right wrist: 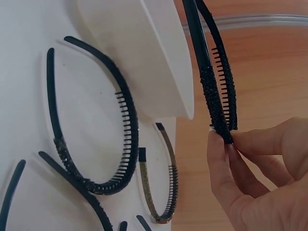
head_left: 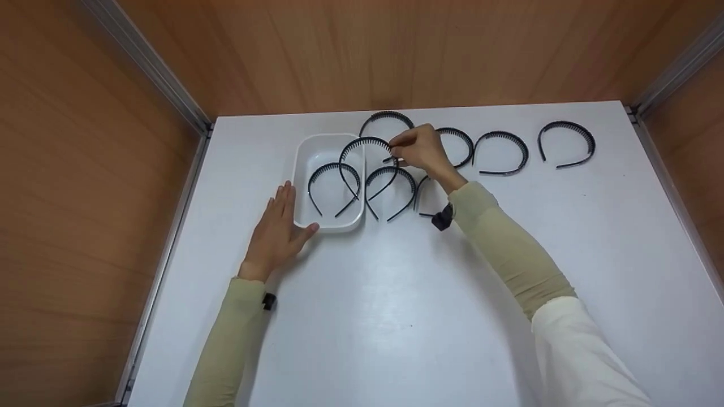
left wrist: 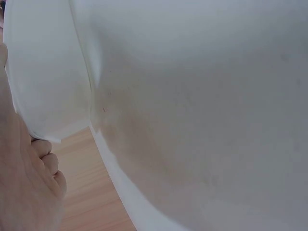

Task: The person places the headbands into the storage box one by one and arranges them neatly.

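Note:
My right hand (head_left: 421, 150) pinches a black toothed headband (head_left: 366, 139) between thumb and fingertips, raised over the right rim of a white plastic tray (head_left: 328, 228). In the right wrist view the held headband (right wrist: 210, 91) hangs upright from my fingers, its outer face rough and glittery. Another black headband (head_left: 334, 165) lies inside the tray. With straight fingers, my left hand (head_left: 274, 237) rests along the tray's left wall, the thumb at its near corner. The left wrist view shows that hand (left wrist: 29, 178) beside the tray wall (left wrist: 48, 72).
Just right of the tray lies a headband (head_left: 390, 168), with another (head_left: 388, 113) behind it. Further ones (head_left: 523, 152) spread rightward, one (head_left: 417, 195) partly under my right wrist. A brownish glittery headband (right wrist: 159, 192) shows in the right wrist view. Wooden panels (head_left: 396, 56) border the white table (head_left: 367, 339).

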A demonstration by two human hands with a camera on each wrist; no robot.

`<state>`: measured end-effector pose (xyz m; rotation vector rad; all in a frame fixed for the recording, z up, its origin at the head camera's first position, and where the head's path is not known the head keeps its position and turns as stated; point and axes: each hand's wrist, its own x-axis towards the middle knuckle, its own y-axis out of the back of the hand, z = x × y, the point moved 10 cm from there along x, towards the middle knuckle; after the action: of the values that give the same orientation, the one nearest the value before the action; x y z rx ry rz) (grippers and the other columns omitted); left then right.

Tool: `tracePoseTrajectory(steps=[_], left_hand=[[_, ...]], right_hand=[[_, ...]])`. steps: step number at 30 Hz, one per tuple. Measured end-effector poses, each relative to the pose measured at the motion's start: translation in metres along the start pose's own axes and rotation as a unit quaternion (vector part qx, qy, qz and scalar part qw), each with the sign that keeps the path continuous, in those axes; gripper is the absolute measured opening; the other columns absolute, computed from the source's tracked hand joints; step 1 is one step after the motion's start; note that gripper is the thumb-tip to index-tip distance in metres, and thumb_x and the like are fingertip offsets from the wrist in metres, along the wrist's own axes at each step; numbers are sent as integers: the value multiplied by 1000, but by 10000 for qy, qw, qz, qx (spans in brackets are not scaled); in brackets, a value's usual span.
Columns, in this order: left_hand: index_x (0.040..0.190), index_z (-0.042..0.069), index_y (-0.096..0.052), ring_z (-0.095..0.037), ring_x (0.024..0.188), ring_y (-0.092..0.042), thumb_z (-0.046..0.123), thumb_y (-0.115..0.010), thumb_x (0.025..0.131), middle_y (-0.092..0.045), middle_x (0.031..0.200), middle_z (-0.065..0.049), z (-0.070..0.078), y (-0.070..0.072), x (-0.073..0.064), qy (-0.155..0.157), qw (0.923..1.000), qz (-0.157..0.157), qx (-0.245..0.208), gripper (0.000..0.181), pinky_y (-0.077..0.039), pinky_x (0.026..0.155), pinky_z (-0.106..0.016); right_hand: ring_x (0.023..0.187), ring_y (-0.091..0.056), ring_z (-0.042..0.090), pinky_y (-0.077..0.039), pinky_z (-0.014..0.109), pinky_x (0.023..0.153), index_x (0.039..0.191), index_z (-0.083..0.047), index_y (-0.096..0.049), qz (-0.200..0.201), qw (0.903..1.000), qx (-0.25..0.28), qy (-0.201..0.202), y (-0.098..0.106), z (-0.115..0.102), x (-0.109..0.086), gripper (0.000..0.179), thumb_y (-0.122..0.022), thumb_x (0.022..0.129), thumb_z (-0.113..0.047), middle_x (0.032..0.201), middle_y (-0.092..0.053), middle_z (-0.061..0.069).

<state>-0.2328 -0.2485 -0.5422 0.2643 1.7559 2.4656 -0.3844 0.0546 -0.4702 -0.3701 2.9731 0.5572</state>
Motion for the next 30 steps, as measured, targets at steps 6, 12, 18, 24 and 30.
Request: tracePoseTrajectory(steps=[6,12,18,24,30], left_hand=[[171,2,-8,-30,168,-8,71,-50,103,-9,180,-14,-1,2,-1,-31,10000,40,8,105,-11,138,-44],[171,2,-10,-31,168,-9,72,-50,102,-10,180,-15,-1,1,0,-68,9999,87,21,106,-12,138,-46],[172,4,-9,-30,168,-8,73,-49,103,-9,181,-13,-1,-1,0,-46,10000,45,-6,105,-12,138,-45],[171,2,-11,-32,168,-10,70,-51,103,-11,180,-15,1,1,-1,-102,9999,109,-51,105,-13,138,-46],[171,3,-10,-30,168,-9,71,-50,103,-9,180,-13,1,1,0,-94,9999,104,-60,104,-12,138,-45]], right_hand=[[94,-75,20,-68,38,87,113,0,-82,-20,10000,-45,42,-12,-6,3,19,-74,97,-2,107,-75,13],[87,-73,15,-67,45,90,109,-2,-83,36,9999,-145,17,-21,-11,6,16,-77,95,-3,103,-76,10],[85,-73,15,-68,41,84,105,-3,-85,136,9995,-281,88,-29,-15,9,14,-77,93,-2,102,-77,11],[86,-70,12,-62,20,69,104,-6,-86,181,9967,-727,324,-40,-24,13,14,-77,93,-5,102,-80,11],[83,-71,11,-61,19,68,104,-7,-86,156,9948,-937,356,-52,-28,16,15,-77,92,-4,101,-81,9]])
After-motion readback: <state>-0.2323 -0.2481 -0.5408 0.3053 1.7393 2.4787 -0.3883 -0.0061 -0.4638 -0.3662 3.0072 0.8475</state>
